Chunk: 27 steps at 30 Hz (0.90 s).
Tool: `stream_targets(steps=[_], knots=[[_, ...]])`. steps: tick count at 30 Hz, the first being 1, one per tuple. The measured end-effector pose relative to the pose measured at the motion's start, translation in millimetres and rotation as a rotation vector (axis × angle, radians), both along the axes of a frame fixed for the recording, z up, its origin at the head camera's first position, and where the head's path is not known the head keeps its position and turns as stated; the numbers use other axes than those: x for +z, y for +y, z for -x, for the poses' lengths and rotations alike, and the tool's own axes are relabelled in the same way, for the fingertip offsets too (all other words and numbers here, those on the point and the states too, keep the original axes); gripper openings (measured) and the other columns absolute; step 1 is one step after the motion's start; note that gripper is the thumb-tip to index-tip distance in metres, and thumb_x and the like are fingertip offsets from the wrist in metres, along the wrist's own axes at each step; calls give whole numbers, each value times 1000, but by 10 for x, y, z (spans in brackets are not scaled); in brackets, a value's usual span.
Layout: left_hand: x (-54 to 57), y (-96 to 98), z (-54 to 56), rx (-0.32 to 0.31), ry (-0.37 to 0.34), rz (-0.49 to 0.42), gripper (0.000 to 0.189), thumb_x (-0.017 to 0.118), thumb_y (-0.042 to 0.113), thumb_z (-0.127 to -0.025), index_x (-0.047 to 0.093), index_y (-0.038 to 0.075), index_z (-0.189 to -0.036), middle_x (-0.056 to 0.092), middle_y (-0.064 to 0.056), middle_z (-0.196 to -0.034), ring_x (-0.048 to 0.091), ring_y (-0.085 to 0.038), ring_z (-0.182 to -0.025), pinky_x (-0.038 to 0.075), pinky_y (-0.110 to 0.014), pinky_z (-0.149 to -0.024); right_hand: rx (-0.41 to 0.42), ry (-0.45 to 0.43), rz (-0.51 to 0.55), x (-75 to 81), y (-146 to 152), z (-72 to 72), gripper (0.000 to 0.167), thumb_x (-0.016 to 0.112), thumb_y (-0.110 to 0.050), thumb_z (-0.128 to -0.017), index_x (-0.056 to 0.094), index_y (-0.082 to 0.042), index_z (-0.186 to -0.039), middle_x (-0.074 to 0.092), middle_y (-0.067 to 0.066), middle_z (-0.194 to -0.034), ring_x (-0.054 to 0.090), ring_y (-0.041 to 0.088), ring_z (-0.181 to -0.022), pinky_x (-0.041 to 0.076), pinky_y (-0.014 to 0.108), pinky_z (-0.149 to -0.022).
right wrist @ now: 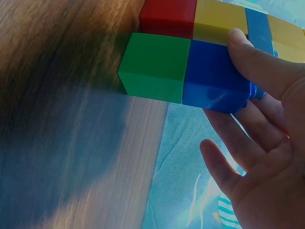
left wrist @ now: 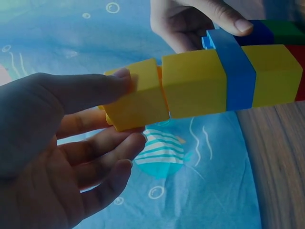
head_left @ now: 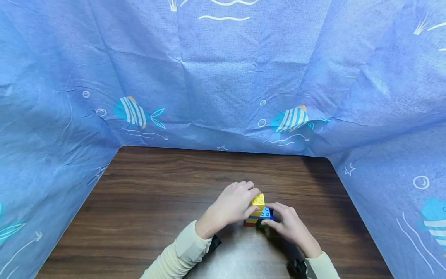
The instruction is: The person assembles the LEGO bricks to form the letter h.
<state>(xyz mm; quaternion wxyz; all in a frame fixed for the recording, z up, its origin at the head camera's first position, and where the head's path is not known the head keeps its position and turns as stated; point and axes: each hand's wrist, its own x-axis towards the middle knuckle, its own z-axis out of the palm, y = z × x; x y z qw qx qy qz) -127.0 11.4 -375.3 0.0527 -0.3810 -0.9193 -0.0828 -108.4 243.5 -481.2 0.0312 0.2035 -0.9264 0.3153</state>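
A small tower of toy building bricks stands on the table. My left hand (head_left: 232,204) pinches the top yellow brick (left wrist: 138,95) between thumb and fingers. That brick sits slightly tilted, with a thin gap above the yellow brick (left wrist: 195,86) under it. Lower down come a light blue piece (left wrist: 234,69), another yellow brick (right wrist: 220,21) and a red brick (right wrist: 167,18) at the base. Alongside, a dark blue brick (right wrist: 214,76) rests on a green brick (right wrist: 155,67). My right hand (head_left: 290,225) grips the dark blue brick, thumb on its near side.
The brown wood-grain table (head_left: 167,186) has rounded far corners. Blue cloth (head_left: 216,77) printed with striped fish hangs behind it and along both sides. Dark bands (head_left: 297,267) show at the wrists by the pale sleeves (head_left: 184,250).
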Motion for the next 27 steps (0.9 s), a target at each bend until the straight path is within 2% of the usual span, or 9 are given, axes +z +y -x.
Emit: stream_targets(steps=[5, 11, 15, 18, 23, 27], knots=[[11, 5, -21, 8, 8, 17, 37, 71, 43, -94, 70, 17, -121, 66, 4, -109, 62, -10, -97, 53, -28, -91, -12, -17, -7, 4, -21, -12, 43, 85, -26, -81, 71, -13, -119, 73, -4, -110, 70, 10, -97, 59, 36, -84], [56, 72, -50, 1, 44, 78, 35, 71, 41, -94, 70, 18, -120, 67, 3, -110, 63, -12, -99, 53, -28, -92, -14, -16, 5, 8, -34, -20, 43, 86, -24, -81, 71, -11, -119, 74, -1, -110, 71, 13, -98, 59, 38, -84], [57, 90, -66, 22, 43, 87, 36, 73, 41, -93, 71, 18, -120, 67, 3, -108, 63, -12, -97, 53, -26, -89, -16, -19, 8, 13, -49, -18, 43, 86, -23, -81, 71, -11, -119, 74, -1, -111, 71, 14, -99, 59, 39, -85], [62, 103, -56, 39, 37, 98, 38, 73, 44, -92, 71, 19, -121, 68, 4, -109, 63, -11, -97, 52, -26, -88, -7, -6, 6, 15, -47, -16, 44, 86, -24, -81, 71, -11, -120, 74, 0, -112, 71, 15, -99, 59, 39, -85], [76, 151, -22, 30, 42, 131, 40, 73, 46, -92, 70, 20, -123, 69, 5, -113, 65, -10, -99, 52, -25, -86, -23, 12, 6, 19, -19, -20, 44, 87, -22, -79, 72, -11, -119, 74, 0, -110, 72, 15, -98, 59, 40, -84], [34, 143, -8, 45, 16, 119, 40, 71, 46, -93, 68, 20, -123, 67, 4, -112, 64, -10, -97, 53, -26, -86, -24, -4, 2, -2, -26, -14, 44, 87, -21, -80, 71, -10, -120, 74, 1, -111, 71, 17, -98, 59, 42, -85]])
